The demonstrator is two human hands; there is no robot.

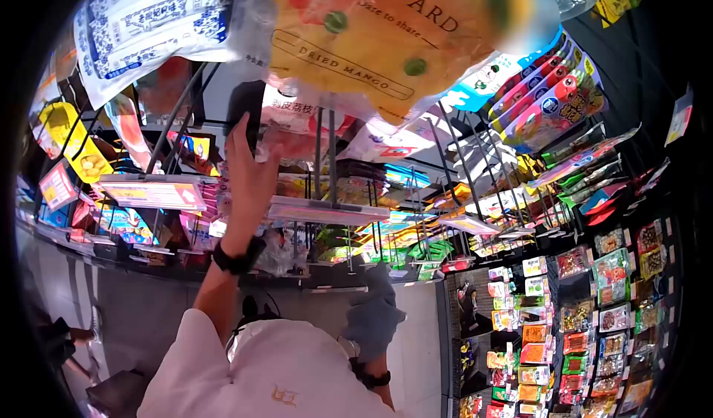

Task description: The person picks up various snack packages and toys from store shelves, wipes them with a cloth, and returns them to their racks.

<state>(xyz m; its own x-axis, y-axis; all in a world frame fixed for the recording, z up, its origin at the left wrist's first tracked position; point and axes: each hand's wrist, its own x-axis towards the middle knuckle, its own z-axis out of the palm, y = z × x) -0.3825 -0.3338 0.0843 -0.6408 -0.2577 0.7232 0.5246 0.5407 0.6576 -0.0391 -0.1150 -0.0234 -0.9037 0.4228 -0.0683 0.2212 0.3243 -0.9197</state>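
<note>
Shop aisle: left hand (249, 167) grips dark device (245, 110) up by hanging snack pack (297, 117), apparently mid-check; right hand (371, 321) low, blurred, grip unclear; next prob. needs steady aim.

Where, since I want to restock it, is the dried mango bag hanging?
In the head view, the dried mango bag hangs at top centre, right of the blue-and-white packet, up and right of the left hand.
</note>
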